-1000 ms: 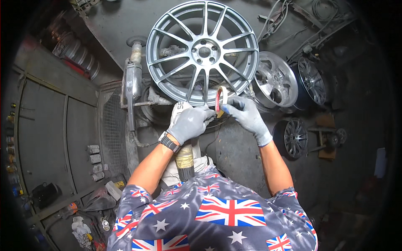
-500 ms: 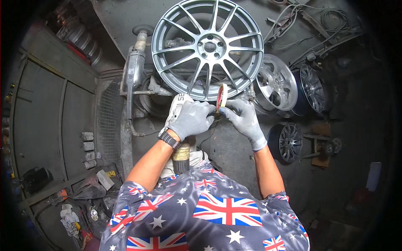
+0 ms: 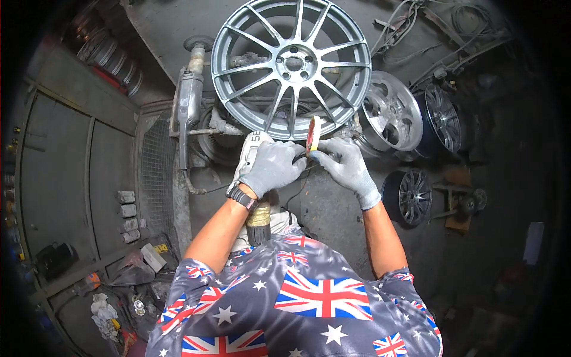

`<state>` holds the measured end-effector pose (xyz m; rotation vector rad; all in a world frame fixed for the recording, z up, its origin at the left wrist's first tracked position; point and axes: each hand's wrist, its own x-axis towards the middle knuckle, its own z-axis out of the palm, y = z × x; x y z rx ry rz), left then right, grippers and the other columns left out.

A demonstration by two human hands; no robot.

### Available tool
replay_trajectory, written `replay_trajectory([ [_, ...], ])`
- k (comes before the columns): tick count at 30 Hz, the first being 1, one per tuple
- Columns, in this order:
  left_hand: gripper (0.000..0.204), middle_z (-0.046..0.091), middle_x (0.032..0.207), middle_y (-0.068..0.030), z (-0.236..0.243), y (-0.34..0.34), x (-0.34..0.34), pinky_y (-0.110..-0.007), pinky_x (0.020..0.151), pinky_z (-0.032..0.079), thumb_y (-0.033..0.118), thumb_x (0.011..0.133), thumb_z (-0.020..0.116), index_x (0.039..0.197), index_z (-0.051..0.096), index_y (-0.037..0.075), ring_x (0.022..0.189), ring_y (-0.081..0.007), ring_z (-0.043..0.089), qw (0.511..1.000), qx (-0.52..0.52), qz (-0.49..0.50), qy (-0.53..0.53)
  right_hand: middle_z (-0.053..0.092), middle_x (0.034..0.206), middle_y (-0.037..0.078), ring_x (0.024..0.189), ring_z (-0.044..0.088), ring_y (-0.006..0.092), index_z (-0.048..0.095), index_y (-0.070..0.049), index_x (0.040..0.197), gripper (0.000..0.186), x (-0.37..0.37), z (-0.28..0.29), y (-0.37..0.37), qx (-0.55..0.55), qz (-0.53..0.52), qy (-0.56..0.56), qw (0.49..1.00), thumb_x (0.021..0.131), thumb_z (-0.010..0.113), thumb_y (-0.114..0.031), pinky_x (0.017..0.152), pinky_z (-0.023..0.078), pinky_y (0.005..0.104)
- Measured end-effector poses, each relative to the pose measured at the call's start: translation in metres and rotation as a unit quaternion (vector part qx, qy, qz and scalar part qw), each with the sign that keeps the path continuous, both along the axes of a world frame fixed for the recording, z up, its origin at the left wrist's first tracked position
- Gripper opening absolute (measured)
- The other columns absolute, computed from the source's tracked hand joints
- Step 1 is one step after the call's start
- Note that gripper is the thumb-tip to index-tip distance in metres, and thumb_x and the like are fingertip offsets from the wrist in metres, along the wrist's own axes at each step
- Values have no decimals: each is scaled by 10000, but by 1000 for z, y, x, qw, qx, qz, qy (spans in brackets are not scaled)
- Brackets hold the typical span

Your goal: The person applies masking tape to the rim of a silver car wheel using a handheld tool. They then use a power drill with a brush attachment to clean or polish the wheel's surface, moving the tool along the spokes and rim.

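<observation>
A roll of pale tape (image 3: 314, 134) with a red inner ring stands edge-on just below a large silver multi-spoke wheel (image 3: 294, 62). My right hand (image 3: 348, 169), in a grey glove, grips the tape roll between thumb and fingers. My left hand (image 3: 273, 166), also gloved, is closed beside the roll, its fingertips around something dark and small that I cannot make out. Behind my left hand and wrist are a whitish printed item (image 3: 250, 146) and a cylinder wrapped in yellowish material (image 3: 259, 217) with a dark end.
A grey post-like metal fixture (image 3: 191, 98) stands left of the wheel. To the right are a silver wheel (image 3: 410, 122), a darker wheel (image 3: 443, 119) and another lower down (image 3: 407, 196). Cables (image 3: 404, 33) lie behind; a mesh panel (image 3: 154, 175) and clutter (image 3: 107, 315) line the left.
Both hands and the tape roll sit a little higher in the view than a second ago, as does the wheel. The grip on the roll looks much the same.
</observation>
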<state>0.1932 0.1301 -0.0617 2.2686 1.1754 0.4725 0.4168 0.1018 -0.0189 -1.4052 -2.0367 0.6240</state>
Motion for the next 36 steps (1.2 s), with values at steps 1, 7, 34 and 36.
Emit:
replay_trajectory([
  [1, 345, 789, 985, -130, -1, 0, 1, -517, 842, 526, 391, 959, 666, 1151, 800, 138, 952, -329, 761, 1000, -7, 6, 8, 758, 893, 115, 824, 695, 308, 818, -78, 1078, 233, 1, -2, -1, 7, 1, -3, 1000, 937, 806, -264, 780, 503, 420],
  [7, 271, 782, 929, -125, -10, -2, 5, -527, 813, 506, 353, 960, 677, 1080, 814, 152, 886, -331, 755, 999, 15, 36, -25, 744, 883, 97, 842, 684, 280, 825, -113, 1077, 226, -1, 0, -2, -4, -2, -13, 1000, 928, 819, -283, 807, 469, 403],
  [34, 280, 788, 909, -211, -4, -4, 3, -466, 748, 585, 282, 982, 753, 1089, 807, 29, 815, -380, 764, 993, -42, 55, -99, 735, 827, 29, 766, 582, 79, 801, -8, 1010, 348, 24, -67, 79, -290, 78, 42, 953, 954, 820, -351, 701, 490, 310],
  [36, 288, 791, 924, -209, -2, -3, 2, -460, 750, 586, 283, 983, 753, 1106, 802, 28, 825, -372, 767, 993, -53, 56, -94, 724, 817, 9, 761, 574, 79, 800, -5, 989, 351, 24, -72, 78, -292, 84, 61, 951, 959, 818, -355, 696, 481, 307],
])
